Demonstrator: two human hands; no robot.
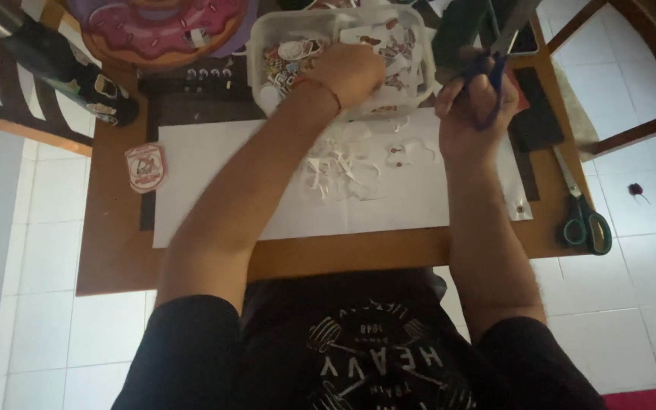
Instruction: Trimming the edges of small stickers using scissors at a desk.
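Blue-handled scissors (495, 57) sat in the right hand (471, 106), whose grip was clamped on the handles with the fingers threaded through the loops, the blades pointing up and away toward the far edge of the tabletop (115, 243). The left hand (351, 72) reached into a clear plastic tub (263, 38) at the far middle of the tabletop, its fingers curled together over the cut-out stickers (290, 57) inside; whether that grip actually pinched a piece could not be told, as the hand was blurred. Just in front of the tub, a heap of white paper scraps (351, 163) lay on a large white sheet (214, 197) that covered most of the middle of the tabletop. A small pink-and-white sticker (144, 167) lay near the left edge, beside the sheet. A second pair of scissors, green-handled (586, 224), rested at the right edge, apart from both hands. A big doughnut-shaped cut-out (161, 30) with pink icing lay at the far left corner, with a dark bottle-like object (55, 64) just beyond that corner. The tabletop was brown wood, and it stood on a floor of pale white tiles (632, 304). The person wore a black printed shirt (366, 349).
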